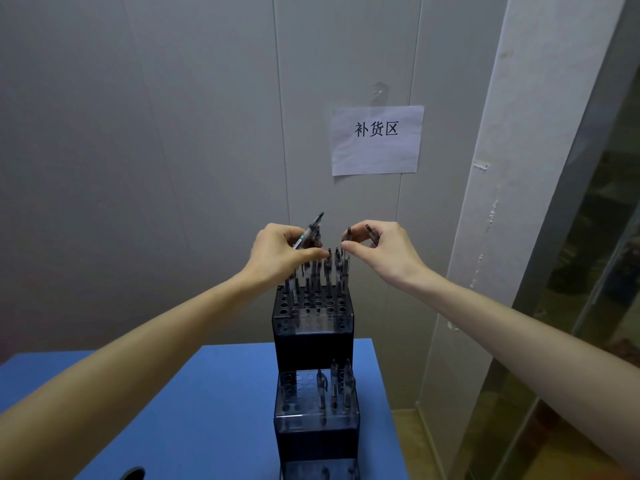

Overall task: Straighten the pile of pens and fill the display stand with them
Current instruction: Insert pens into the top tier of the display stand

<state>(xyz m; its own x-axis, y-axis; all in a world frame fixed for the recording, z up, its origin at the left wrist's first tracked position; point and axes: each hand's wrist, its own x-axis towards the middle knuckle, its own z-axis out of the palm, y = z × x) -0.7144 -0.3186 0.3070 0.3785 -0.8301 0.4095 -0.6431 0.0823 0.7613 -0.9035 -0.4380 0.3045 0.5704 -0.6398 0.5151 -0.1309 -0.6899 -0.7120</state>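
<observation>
A dark stepped display stand (313, 344) stands on the blue table (214, 410). Its top tier holds several upright pens (329, 271) in the rear holes; the front holes show open. The middle tier carries a few pens (334, 386) on its right side. My left hand (280, 252) hovers above the top tier and grips a bundle of pens (311, 228) that points up and to the right. My right hand (384, 247) pinches a pen (347, 242) between thumb and forefinger over the top tier's right rear corner, and another pen end (372, 233) shows within its fingers.
A white paper sign (377, 140) hangs on the grey wall behind the stand. A white pillar and a glass partition (588, 306) rise on the right. A dark rounded object (133, 474) lies at the table's near edge.
</observation>
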